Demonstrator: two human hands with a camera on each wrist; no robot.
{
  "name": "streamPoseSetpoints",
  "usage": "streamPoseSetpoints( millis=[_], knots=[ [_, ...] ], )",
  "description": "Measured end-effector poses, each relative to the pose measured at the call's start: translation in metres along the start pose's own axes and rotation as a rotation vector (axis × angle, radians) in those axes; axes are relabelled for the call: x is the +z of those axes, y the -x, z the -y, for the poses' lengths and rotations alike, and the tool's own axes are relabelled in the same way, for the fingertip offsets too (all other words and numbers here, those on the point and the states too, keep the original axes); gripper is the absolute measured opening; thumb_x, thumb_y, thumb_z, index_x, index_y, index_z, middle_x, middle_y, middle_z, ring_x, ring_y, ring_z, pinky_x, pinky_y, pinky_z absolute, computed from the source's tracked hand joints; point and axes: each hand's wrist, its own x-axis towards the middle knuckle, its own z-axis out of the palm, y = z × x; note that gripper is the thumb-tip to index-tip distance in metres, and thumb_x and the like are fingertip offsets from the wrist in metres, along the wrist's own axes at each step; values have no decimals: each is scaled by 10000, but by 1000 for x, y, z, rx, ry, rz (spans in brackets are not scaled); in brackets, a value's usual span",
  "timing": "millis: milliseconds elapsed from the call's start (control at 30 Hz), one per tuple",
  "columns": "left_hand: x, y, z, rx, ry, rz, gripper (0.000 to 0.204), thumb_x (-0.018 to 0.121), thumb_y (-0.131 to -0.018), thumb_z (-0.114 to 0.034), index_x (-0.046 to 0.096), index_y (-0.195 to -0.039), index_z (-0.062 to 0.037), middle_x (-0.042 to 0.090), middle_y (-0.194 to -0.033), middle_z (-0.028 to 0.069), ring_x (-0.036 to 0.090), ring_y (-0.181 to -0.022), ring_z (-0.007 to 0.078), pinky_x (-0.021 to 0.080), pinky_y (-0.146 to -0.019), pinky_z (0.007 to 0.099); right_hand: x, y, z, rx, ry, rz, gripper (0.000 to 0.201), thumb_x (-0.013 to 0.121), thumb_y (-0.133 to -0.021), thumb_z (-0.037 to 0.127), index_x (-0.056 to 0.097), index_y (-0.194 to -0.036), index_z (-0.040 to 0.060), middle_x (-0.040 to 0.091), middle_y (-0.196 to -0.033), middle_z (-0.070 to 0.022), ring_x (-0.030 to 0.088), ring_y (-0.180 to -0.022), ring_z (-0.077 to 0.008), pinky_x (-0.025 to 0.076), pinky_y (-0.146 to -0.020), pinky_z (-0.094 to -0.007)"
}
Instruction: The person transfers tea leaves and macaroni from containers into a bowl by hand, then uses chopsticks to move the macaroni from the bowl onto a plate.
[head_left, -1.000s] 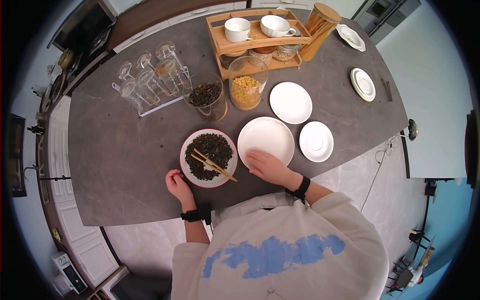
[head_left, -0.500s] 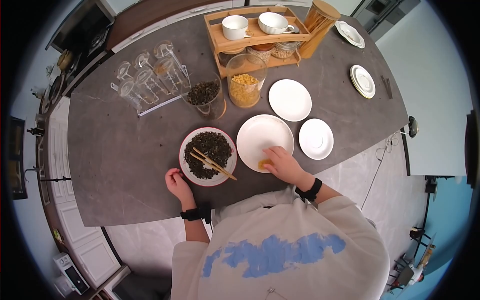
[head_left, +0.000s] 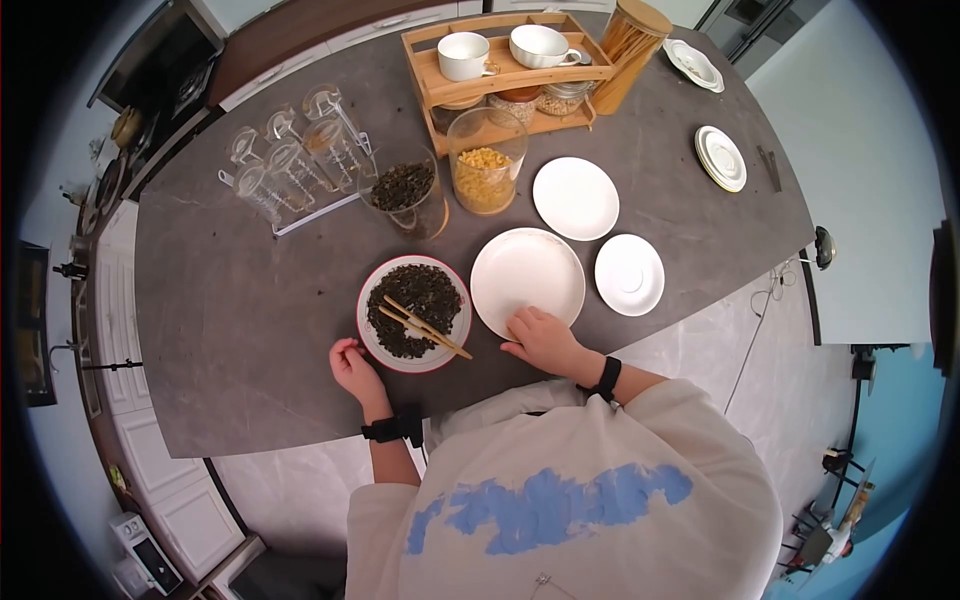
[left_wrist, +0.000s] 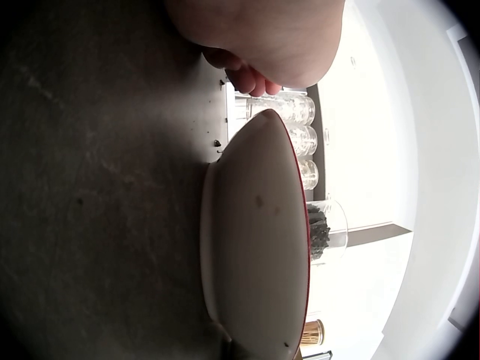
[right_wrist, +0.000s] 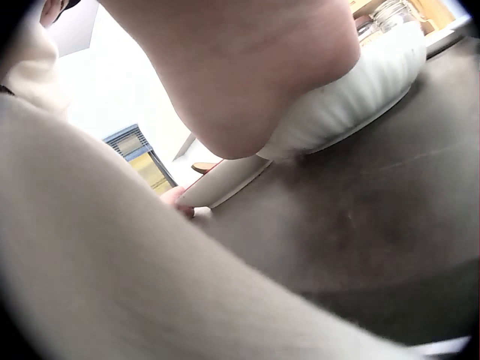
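Observation:
My right hand (head_left: 545, 340) is at the near rim of a white dish (head_left: 525, 265), fingers bent over the inside and thumb low by the rim. It hides whatever lies under the fingers, and I cannot tell what they hold. The right wrist view shows the palm close against the dish's ribbed outer side (right_wrist: 360, 97). My left hand (head_left: 355, 370) rests on the table, loosely curled and holding nothing, beside a red-rimmed bowl (head_left: 366, 345). Dark dried leaves (head_left: 425, 290) fill that bowl, with wooden tongs (head_left: 425, 326) lying across them.
Behind the dishes stand a glass jar of dark leaves (head_left: 405, 190) and one of yellow pieces (head_left: 485, 175). Two white plates (head_left: 576, 198) (head_left: 630, 275) lie right of the dish. Glasses on a rack (head_left: 300, 165) are at the left; a wooden shelf with cups (head_left: 505, 75) is at the back.
My right hand lay flat in the white dish, then lifted rightward, baring a small yellow patch. Now it is back left at the near rim, covering that spot. The left hand stays put.

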Motion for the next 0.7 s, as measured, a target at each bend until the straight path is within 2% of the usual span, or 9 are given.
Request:
streamPoseSetpoints(
  millis=[367, 700],
  knots=[
    [0, 0, -1, 2, 0, -6, 120, 438, -933, -15, 556, -929, -35, 569, -860, 30, 496, -713, 85, 427, -670, 217, 15, -1, -5, -86, 116, -6, 257, 582, -882, 302, 512, -760, 87, 508, -722, -54, 545, -675, -220, 480, -609, -338],
    [0, 0, 1, 15, 8, -1, 123, 439, -935, -14, 560, -932, -34, 571, -854, 29, 496, -707, 82, 426, -665, 213, 17, -1, -7, -62, 45, -94, 263, 589, -880, 267, 514, -698, 92, 508, -632, -56, 560, -601, -238, 480, -549, -365]
  ],
)
